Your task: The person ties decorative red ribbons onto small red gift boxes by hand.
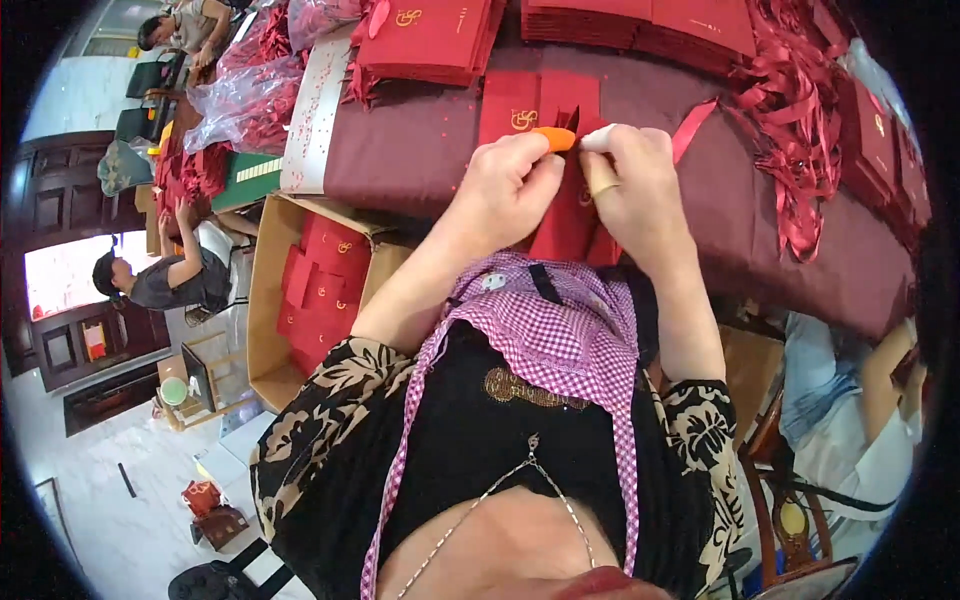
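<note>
Both hands work at the top of a red paper gift bag (pixel 557 232) at the table's near edge. My left hand (pixel 508 188), with an orange finger cot (pixel 556 139) on one finger, is closed in a pinch on the bag's upper edge. Close beside it, my right hand (pixel 640 190) also pinches there; it has a white finger cot (pixel 599 138) and a tan wrap round the thumb. What lies between the fingertips is too small to make out. Behind the hands lies another red gift bag (pixel 505 108) with a gold emblem. A loose red ribbon (pixel 694 130) lies right of my right hand.
Stacks of red bags (pixel 425 40) stand at the far side of the maroon-covered table (pixel 400 150). A heap of red ribbons (pixel 795 120) lies to the right. At my left stands a cardboard box (pixel 265 290) holding red bags. Other people sit left and right.
</note>
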The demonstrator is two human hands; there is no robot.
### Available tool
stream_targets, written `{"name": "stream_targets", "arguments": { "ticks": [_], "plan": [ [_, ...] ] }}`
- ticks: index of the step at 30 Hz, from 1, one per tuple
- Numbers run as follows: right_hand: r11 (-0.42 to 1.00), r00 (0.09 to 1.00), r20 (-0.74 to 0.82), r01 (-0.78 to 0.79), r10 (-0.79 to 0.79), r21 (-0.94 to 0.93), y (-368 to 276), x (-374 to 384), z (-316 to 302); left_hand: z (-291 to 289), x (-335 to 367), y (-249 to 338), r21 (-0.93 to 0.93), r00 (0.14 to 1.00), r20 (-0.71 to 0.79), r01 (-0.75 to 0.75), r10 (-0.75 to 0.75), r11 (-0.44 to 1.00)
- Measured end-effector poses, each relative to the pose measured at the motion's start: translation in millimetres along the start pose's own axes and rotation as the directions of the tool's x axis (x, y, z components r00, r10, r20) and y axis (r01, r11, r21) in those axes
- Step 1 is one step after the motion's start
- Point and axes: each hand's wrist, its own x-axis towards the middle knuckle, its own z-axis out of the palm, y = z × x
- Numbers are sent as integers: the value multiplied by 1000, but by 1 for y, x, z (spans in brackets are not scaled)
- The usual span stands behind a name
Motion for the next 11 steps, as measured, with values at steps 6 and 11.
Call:
{"name": "stream_targets", "arguments": {
  "ticks": [6, 11],
  "plan": [
    [974, 988, 54, -154, 147, 164, 4, -1, -12, -4, 14, -4, 54, 983, -5, -181, 181, 982],
    [965, 983, 79, -178, 165, 192, 7, -3, -15, 2, 17, -9, 165, 941, -34, -327, 336, 931]
  ]
}}
